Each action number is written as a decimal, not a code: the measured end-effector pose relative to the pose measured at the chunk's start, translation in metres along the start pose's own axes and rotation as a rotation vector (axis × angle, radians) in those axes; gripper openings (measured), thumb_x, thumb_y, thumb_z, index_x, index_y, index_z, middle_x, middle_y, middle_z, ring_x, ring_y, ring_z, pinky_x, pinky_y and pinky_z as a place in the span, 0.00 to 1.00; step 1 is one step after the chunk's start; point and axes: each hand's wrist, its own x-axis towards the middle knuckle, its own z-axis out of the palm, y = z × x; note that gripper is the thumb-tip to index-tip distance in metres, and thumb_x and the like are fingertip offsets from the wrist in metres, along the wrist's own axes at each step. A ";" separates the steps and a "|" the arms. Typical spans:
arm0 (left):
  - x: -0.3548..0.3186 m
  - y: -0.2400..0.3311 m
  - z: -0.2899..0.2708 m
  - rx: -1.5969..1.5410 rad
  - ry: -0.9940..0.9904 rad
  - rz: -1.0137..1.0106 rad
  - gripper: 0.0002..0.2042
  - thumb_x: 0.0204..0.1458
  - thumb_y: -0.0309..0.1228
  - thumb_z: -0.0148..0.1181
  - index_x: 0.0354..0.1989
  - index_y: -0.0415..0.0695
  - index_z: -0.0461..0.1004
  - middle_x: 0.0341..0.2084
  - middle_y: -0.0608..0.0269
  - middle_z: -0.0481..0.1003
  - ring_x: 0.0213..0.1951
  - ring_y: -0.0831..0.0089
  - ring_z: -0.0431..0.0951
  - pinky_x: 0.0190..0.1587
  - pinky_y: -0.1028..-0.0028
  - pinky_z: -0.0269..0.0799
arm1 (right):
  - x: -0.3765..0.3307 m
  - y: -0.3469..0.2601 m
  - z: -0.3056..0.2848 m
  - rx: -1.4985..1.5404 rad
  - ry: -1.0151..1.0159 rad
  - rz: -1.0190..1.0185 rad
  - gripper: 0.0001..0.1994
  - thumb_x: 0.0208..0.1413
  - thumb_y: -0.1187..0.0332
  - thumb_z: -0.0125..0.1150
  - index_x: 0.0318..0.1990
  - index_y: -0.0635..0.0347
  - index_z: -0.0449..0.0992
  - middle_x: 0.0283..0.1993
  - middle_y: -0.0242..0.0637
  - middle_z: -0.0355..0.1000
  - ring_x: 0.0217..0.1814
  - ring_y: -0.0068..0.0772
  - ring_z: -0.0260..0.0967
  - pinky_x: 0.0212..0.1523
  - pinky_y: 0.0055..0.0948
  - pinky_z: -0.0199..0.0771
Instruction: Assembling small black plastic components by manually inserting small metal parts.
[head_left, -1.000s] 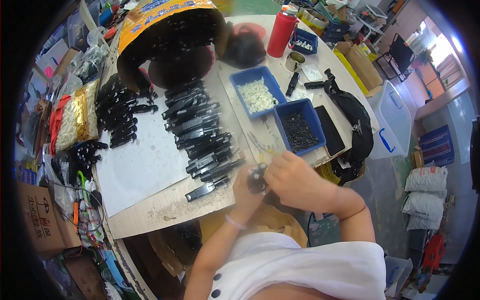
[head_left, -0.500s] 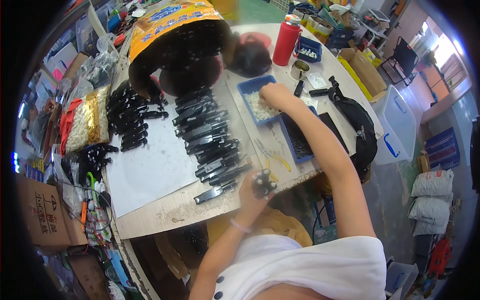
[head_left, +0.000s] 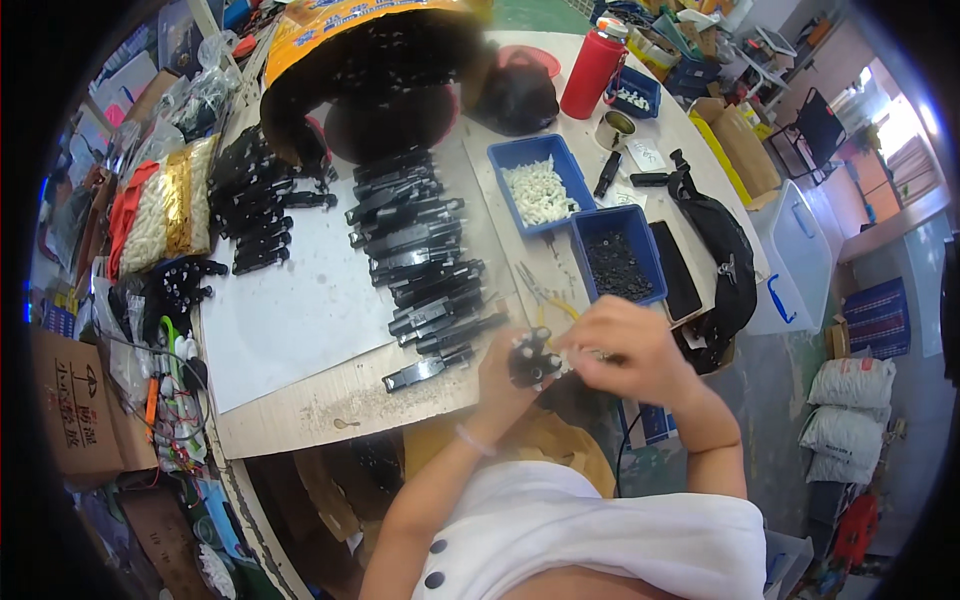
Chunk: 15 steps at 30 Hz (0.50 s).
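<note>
Over the table's front edge, my left hand (head_left: 500, 385) is closed around a bundle of black plastic parts (head_left: 530, 362) with small white tips facing up. My right hand (head_left: 640, 350) is right beside the bundle, thumb and fingers pinched together and slightly blurred. What sits between those fingertips is too small to make out. Just beyond the hands lie yellow-handled pliers (head_left: 545, 295). A blue tray of small white plastic pieces (head_left: 541, 190) stands farther off, touching a second blue tray of small black pieces (head_left: 618, 262).
Left of the trays runs a row of long black plastic parts (head_left: 415, 270), beside a white sheet (head_left: 285, 320). More black parts (head_left: 262, 235) are heaped farther left. An orange bag (head_left: 345, 25) stands at the back. On the right are a red bottle (head_left: 594, 72), tin cup (head_left: 614, 130) and black bag (head_left: 715, 240).
My right hand has left the tray of white pieces and come back to the bundle in my left hand. The left hand stays closed around its bundle.
</note>
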 end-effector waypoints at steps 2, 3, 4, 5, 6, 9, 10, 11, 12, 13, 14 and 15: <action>0.002 0.001 0.001 -0.016 -0.004 0.035 0.28 0.30 0.22 0.70 0.44 0.45 0.65 0.39 0.59 0.72 0.41 0.63 0.75 0.42 0.70 0.71 | -0.012 -0.007 0.010 -0.058 0.045 -0.003 0.08 0.40 0.78 0.61 0.32 0.62 0.77 0.30 0.38 0.72 0.32 0.36 0.69 0.35 0.29 0.69; 0.001 0.000 0.002 -0.019 -0.005 0.033 0.28 0.30 0.22 0.70 0.44 0.45 0.65 0.39 0.59 0.72 0.41 0.63 0.75 0.42 0.70 0.71 | -0.017 -0.006 0.016 -0.080 0.066 -0.030 0.08 0.40 0.79 0.62 0.31 0.60 0.76 0.30 0.36 0.72 0.33 0.36 0.69 0.40 0.33 0.69; 0.000 -0.002 0.004 -0.013 0.000 0.017 0.28 0.31 0.23 0.70 0.45 0.45 0.65 0.39 0.59 0.72 0.40 0.63 0.74 0.42 0.71 0.71 | -0.021 -0.007 0.020 -0.080 0.065 -0.028 0.08 0.40 0.79 0.62 0.31 0.60 0.76 0.30 0.36 0.72 0.33 0.36 0.69 0.40 0.33 0.69; 0.000 -0.003 0.004 -0.004 0.006 0.002 0.28 0.31 0.23 0.70 0.45 0.45 0.65 0.39 0.59 0.72 0.40 0.63 0.74 0.42 0.71 0.71 | -0.023 -0.008 0.024 -0.125 0.085 -0.023 0.07 0.40 0.78 0.64 0.30 0.60 0.76 0.30 0.35 0.72 0.34 0.35 0.70 0.44 0.35 0.66; 0.000 -0.003 0.004 -0.002 0.008 0.000 0.28 0.31 0.23 0.70 0.45 0.45 0.65 0.39 0.59 0.72 0.40 0.63 0.74 0.42 0.71 0.71 | -0.024 -0.007 0.026 -0.170 0.106 -0.019 0.07 0.40 0.76 0.65 0.29 0.59 0.76 0.31 0.33 0.72 0.35 0.34 0.70 0.48 0.37 0.64; 0.000 0.000 0.003 -0.030 0.012 0.019 0.27 0.33 0.24 0.70 0.45 0.45 0.65 0.39 0.59 0.72 0.40 0.63 0.74 0.42 0.70 0.71 | -0.027 -0.001 0.033 -0.332 0.116 -0.109 0.07 0.39 0.72 0.67 0.28 0.57 0.76 0.31 0.30 0.71 0.37 0.31 0.68 0.53 0.40 0.59; 0.000 0.001 0.002 -0.029 0.015 0.020 0.26 0.34 0.25 0.69 0.44 0.45 0.65 0.38 0.58 0.72 0.40 0.63 0.74 0.42 0.70 0.71 | -0.027 0.001 0.035 -0.331 0.117 -0.111 0.07 0.39 0.72 0.67 0.28 0.57 0.76 0.31 0.30 0.71 0.37 0.31 0.68 0.53 0.40 0.59; 0.000 0.002 0.002 -0.029 0.016 0.019 0.25 0.34 0.26 0.69 0.44 0.45 0.65 0.38 0.58 0.72 0.40 0.63 0.74 0.42 0.70 0.71 | -0.027 0.003 0.037 -0.304 0.130 -0.097 0.07 0.37 0.73 0.66 0.27 0.55 0.76 0.32 0.28 0.71 0.39 0.30 0.67 0.54 0.42 0.57; 0.000 0.002 0.002 -0.029 0.015 0.019 0.25 0.34 0.26 0.69 0.44 0.45 0.65 0.38 0.58 0.72 0.40 0.63 0.74 0.42 0.70 0.71 | -0.027 0.005 0.039 -0.277 0.144 -0.083 0.07 0.36 0.73 0.65 0.27 0.53 0.76 0.33 0.27 0.71 0.41 0.29 0.66 0.56 0.44 0.55; 0.000 0.001 0.003 -0.024 0.011 0.009 0.25 0.35 0.27 0.69 0.44 0.45 0.65 0.38 0.58 0.72 0.39 0.63 0.75 0.41 0.70 0.71 | -0.027 0.007 0.041 -0.277 0.144 -0.082 0.07 0.36 0.73 0.65 0.27 0.53 0.76 0.33 0.27 0.71 0.41 0.29 0.66 0.56 0.44 0.55; 0.000 0.001 0.002 -0.018 0.008 -0.002 0.25 0.36 0.28 0.69 0.44 0.45 0.65 0.37 0.57 0.72 0.39 0.63 0.75 0.41 0.70 0.71 | -0.026 0.008 0.043 -0.271 0.136 -0.094 0.07 0.36 0.73 0.65 0.27 0.53 0.76 0.33 0.27 0.70 0.42 0.29 0.65 0.55 0.44 0.56; 0.000 -0.001 0.003 -0.018 0.008 -0.002 0.25 0.36 0.28 0.69 0.44 0.45 0.65 0.37 0.57 0.72 0.39 0.63 0.75 0.41 0.70 0.71 | -0.025 0.010 0.044 -0.264 0.128 -0.106 0.07 0.36 0.72 0.65 0.26 0.53 0.76 0.33 0.27 0.70 0.43 0.30 0.64 0.55 0.44 0.56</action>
